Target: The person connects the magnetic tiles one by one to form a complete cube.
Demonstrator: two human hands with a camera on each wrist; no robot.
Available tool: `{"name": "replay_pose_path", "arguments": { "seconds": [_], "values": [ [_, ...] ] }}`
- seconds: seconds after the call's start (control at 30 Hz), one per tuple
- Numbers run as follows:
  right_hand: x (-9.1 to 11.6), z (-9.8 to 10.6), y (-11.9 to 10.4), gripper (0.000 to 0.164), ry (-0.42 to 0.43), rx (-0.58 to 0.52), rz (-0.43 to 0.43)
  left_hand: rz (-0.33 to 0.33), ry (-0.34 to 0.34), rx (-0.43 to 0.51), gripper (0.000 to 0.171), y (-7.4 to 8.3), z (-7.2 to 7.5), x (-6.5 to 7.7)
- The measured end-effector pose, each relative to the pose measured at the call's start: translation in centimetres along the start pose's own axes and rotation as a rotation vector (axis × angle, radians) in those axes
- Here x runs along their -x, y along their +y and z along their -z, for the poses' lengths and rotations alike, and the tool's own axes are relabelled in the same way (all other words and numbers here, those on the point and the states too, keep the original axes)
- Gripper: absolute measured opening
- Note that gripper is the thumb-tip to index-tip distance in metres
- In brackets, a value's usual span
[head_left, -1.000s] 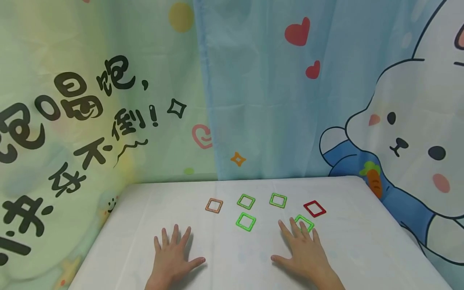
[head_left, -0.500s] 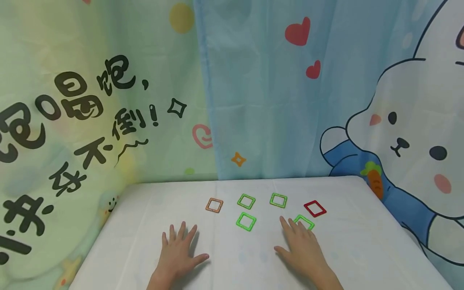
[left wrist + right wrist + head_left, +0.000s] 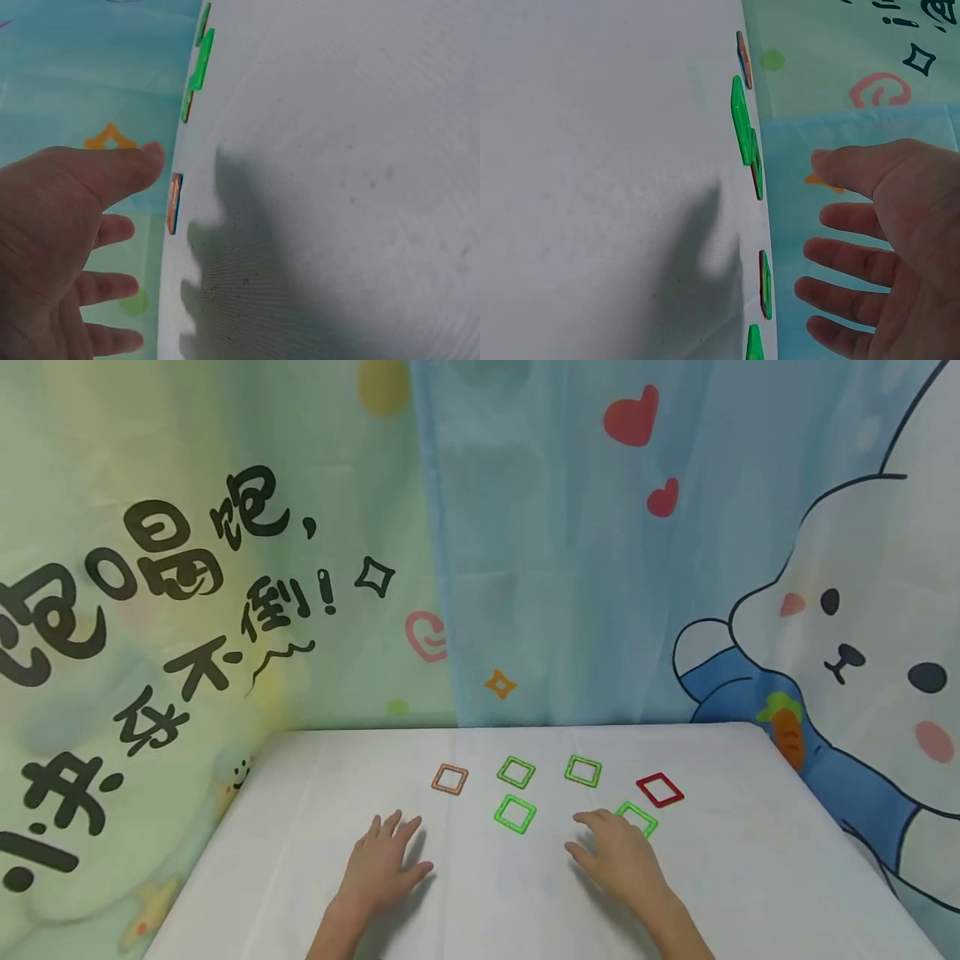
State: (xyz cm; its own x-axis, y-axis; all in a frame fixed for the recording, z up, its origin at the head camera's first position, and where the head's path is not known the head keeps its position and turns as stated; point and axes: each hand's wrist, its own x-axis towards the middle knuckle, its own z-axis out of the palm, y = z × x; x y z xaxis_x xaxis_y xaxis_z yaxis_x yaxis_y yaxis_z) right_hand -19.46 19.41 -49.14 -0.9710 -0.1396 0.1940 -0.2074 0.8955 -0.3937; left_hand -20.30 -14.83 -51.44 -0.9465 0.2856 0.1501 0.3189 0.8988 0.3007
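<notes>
1. Your left hand (image 3: 384, 864) hangs above the white, faintly creased tabletop (image 3: 285, 843), fingers loosely extended, thumb spread, holding nothing; nearest it lies the thin, four-sided orange-brown frame (image 3: 446, 791), its edge partly blue.
2. Your right hand (image 3: 618, 856) grips nothing either, fingers apart; from the head view it partly hides the bright green hollow frame (image 3: 642, 812).
3. Near the centre lies a slim green frame (image 3: 522, 801), with a red-edged green frame (image 3: 522, 761) just behind.
4. Farther right lie another green frame (image 3: 587, 760) and the dark red diamond-shaped frame (image 3: 648, 778).
</notes>
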Motion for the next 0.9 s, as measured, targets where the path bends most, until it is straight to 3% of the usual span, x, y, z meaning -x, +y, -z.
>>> {"name": "replay_pose_path", "arguments": {
  "seconds": [0.4, 0.63, 0.9],
  "values": [
    [-1.0, -1.1, -1.3, 0.037, -0.06, -0.094, -0.04, 0.035, -0.024, 0.073, 0.036, 0.8, -1.3, -1.3],
    [-1.7, -2.1, -1.3, 0.037, -0.06, -0.1, -0.068, -0.015, 0.01, 0.113, 0.028, 1.0, -2.5, -2.2],
    [-2.0, -2.9, -1.3, 0.036, -0.063, -0.108, -0.067, -0.064, 0.009, 0.139, 0.027, 1.1, -2.6, -3.7]
  ]
}}
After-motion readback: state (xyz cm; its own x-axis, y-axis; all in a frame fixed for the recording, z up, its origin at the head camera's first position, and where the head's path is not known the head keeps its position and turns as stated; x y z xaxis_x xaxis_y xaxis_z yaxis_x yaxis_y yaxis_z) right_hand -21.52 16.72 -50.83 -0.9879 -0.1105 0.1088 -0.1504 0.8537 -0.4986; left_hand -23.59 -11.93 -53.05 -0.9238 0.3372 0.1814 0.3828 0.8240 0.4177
